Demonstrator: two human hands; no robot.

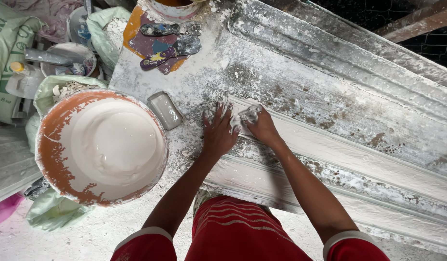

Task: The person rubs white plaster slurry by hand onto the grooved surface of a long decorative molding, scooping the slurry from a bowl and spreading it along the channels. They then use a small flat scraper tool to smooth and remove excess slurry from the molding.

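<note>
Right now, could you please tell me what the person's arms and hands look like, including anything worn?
Both arms are bare below short red sleeves with white-trimmed cuffs. The left hand and right hand wear no gloves and are smeared with white plaster.

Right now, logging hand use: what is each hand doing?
Left hand: open, fingers spread flat on the plaster-covered mould.
Right hand: closed on a wad of white plaster.
</note>
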